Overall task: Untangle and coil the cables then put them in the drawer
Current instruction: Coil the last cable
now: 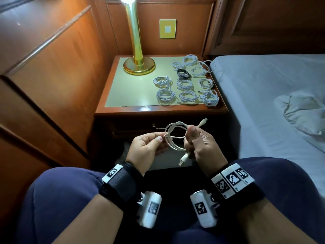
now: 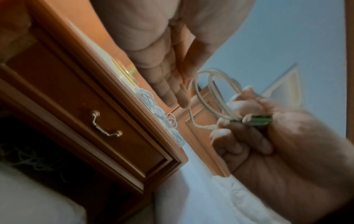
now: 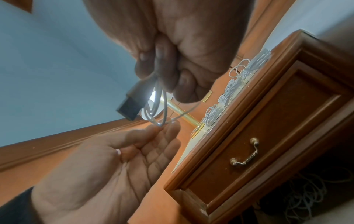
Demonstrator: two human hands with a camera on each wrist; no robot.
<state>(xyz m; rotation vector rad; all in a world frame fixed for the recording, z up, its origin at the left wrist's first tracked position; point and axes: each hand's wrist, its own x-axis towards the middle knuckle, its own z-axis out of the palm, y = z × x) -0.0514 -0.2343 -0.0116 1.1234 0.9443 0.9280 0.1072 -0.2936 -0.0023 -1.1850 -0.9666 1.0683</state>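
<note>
The right hand [image 1: 202, 143] grips a thin white charging cable [image 1: 173, 138] wound into a few loose loops, fingers curled round the gathered strands, with the small plug poking up past the thumb and the flat USB plug [image 1: 182, 160] hanging below the fist. The left hand [image 1: 149, 147] pinches the far side of the loops between thumb and fingertip, its other fingers relaxed. Both hands are held above the lap in front of the wooden bedside table [image 1: 123, 110], whose top carries a brass lamp [image 1: 136, 55], about ten coiled white cables [image 1: 186, 95] and one coiled black cable [image 1: 183, 74], above its closed wooden drawer [image 2: 91, 121].
</note>
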